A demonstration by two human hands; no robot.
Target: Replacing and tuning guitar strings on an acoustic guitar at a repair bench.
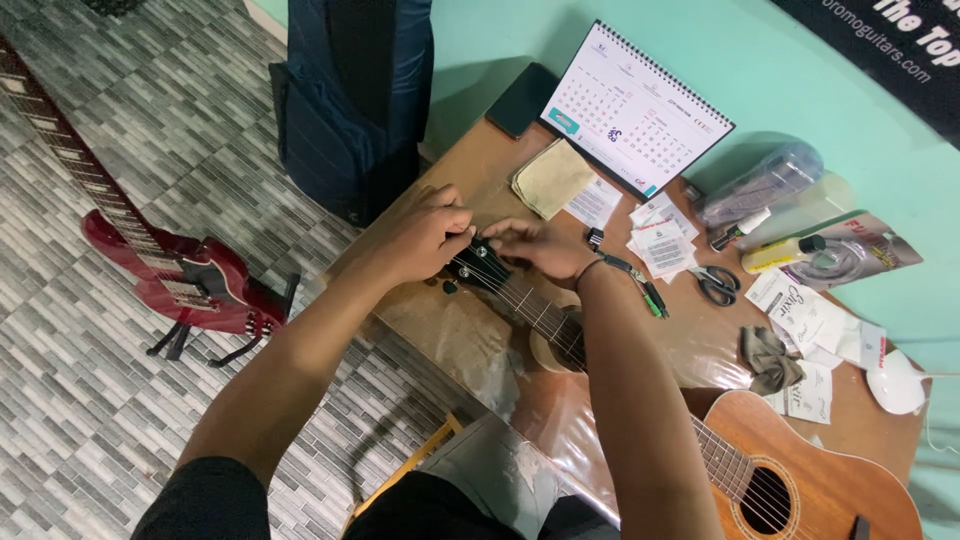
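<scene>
- Centre of the frame: the black headstock [481,262] of a brown wooden acoustic guitar [800,470] lies on a wooden table [480,170].
- The left hand [420,235] pinches a tuning peg; the right hand [545,248] curls closed around the headstock.
- The thin strings likely flex and cut; the stiff neck offers the firmer grip.

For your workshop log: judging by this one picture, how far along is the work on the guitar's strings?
Done: strings already run along the guitar neck, and opened string packets lie on the table. In hand: the left hand and right hand both grip the headstock, at the tuning pegs. Left: scissors sit untouched nearby; whether any string ends need trimming cannot be seen.
</scene>
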